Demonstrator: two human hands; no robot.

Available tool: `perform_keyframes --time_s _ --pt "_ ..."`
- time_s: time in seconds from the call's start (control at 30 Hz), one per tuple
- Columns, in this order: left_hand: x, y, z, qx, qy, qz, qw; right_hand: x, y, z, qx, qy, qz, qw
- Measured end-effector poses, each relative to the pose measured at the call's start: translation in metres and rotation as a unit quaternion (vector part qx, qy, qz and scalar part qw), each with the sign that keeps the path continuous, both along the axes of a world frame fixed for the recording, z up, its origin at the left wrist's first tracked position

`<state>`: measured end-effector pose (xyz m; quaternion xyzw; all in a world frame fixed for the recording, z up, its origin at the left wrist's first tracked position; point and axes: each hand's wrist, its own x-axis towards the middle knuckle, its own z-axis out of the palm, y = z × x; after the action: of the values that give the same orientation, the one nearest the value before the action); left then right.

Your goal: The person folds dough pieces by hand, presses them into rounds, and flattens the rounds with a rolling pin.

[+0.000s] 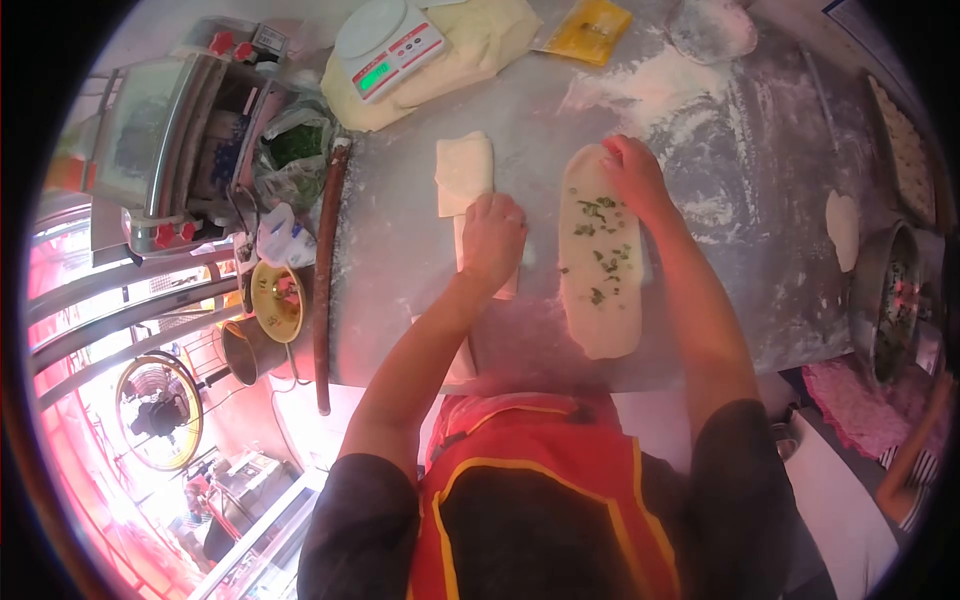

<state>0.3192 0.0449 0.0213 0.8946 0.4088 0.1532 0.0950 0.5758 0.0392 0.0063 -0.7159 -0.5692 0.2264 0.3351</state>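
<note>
A long oval of flattened dough (600, 325) with chopped green bits along its middle lies on the grey work surface (390, 250). At its far end, my right hand (632, 172) has its fingers closed on the upper right edge of the dough. To the left, my left hand (492, 235) rests with bent fingers over pale dough strips, hiding part of them. A folded piece of dough (465, 170) lies just beyond that hand. What the left fingers hold, if anything, is hidden beneath them.
A white scale (385, 45) sits on a large dough mass (465, 65) at the back. Loose flour (660, 85) lies back right. A brown rod (328, 270) runs along the left edge. A metal bowl (885, 300) and another person's arm (915, 450) are at right.
</note>
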Motion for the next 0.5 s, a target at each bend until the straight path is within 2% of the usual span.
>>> perform_keyframes --time_s 0.07,0.17,0.27,0.37,0.43,0.5 --pt "0.004 0.004 0.001 -0.007 0.011 -0.013 1.000 -0.002 0.003 0.001 -0.022 -0.006 -0.002 1.000" --pt "0.011 0.008 0.007 -0.014 0.092 -0.057 0.994 0.000 0.010 -0.001 -0.033 -0.018 0.000 0.999" --pt "0.016 0.007 0.008 -0.043 0.106 -0.050 0.992 0.005 0.016 -0.006 -0.051 -0.023 0.013 0.998" --pt "0.041 -0.005 0.000 -0.061 -0.062 -0.073 0.994 0.008 0.019 -0.005 -0.079 -0.015 0.031 0.996" --pt "0.060 -0.023 0.001 -0.107 -0.122 -0.041 0.986 0.011 0.020 -0.001 -0.061 -0.019 0.048 0.997" --pt "0.064 -0.029 -0.005 -0.110 -0.149 -0.041 0.982 0.008 0.009 0.018 -0.071 0.066 0.054 0.994"
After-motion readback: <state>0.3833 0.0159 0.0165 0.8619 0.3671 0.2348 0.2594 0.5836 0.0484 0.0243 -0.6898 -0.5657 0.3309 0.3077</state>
